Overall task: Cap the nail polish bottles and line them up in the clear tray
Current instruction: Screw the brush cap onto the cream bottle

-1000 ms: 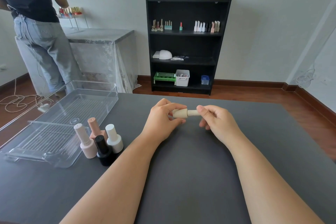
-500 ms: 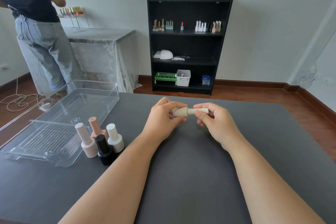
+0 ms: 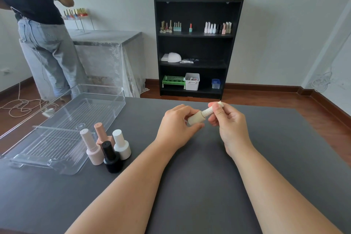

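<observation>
I hold a cream nail polish bottle (image 3: pixel 196 118) above the middle of the dark table, tilted with its cap end up to the right. My left hand (image 3: pixel 177 129) grips the bottle's body. My right hand (image 3: pixel 228 121) pinches its cream cap (image 3: pixel 209 111), which sits on the neck. Several capped bottles stand together at the left: a pale pink one (image 3: pixel 93 148), a peach one (image 3: pixel 101 134), a black one (image 3: pixel 111 157) and a white one (image 3: pixel 121 145). The clear tray (image 3: pixel 62 131) lies empty just beyond them at the table's left edge.
The dark grey table (image 3: pixel 190 186) stretches in front of me. A person in jeans (image 3: pixel 45 43) stands at the back left by a covered side table (image 3: pixel 106 47). A black shelf unit (image 3: pixel 195 47) with polish bottles stands against the far wall.
The bottle has tilted from lying level to cap end raised toward the right. My right hand has lifted and turned on the cap; my left hand still holds the body.
</observation>
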A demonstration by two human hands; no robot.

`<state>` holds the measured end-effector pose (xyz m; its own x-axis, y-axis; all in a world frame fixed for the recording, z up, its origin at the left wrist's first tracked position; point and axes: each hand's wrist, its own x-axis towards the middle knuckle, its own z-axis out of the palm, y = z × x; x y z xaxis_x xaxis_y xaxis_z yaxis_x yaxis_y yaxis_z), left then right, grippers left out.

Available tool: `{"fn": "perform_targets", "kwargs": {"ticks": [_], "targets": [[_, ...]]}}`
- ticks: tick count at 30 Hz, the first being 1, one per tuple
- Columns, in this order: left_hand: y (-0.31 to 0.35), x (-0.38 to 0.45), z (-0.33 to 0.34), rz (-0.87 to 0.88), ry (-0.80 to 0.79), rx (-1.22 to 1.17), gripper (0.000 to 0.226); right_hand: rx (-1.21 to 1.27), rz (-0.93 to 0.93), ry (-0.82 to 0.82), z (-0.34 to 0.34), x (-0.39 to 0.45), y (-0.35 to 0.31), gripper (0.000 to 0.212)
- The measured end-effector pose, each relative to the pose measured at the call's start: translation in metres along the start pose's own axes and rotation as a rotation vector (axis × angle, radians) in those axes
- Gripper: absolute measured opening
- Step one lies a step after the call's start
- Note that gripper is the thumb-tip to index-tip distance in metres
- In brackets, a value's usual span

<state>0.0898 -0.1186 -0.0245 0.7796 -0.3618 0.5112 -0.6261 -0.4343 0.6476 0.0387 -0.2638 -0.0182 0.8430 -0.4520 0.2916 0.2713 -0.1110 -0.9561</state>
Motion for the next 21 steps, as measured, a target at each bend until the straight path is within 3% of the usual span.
{"fn": "perform_targets", "kwargs": {"ticks": [10, 21], "targets": [[0.009, -0.008, 0.011, 0.064, 0.093, 0.143, 0.026, 0.018, 0.035, 0.147, 0.010, -0.001, 0.005, 0.029], [0.022, -0.037, -0.002, -0.034, 0.096, 0.101, 0.032, 0.019, -0.001, 0.054, 0.008, -0.021, 0.004, 0.027]]}}
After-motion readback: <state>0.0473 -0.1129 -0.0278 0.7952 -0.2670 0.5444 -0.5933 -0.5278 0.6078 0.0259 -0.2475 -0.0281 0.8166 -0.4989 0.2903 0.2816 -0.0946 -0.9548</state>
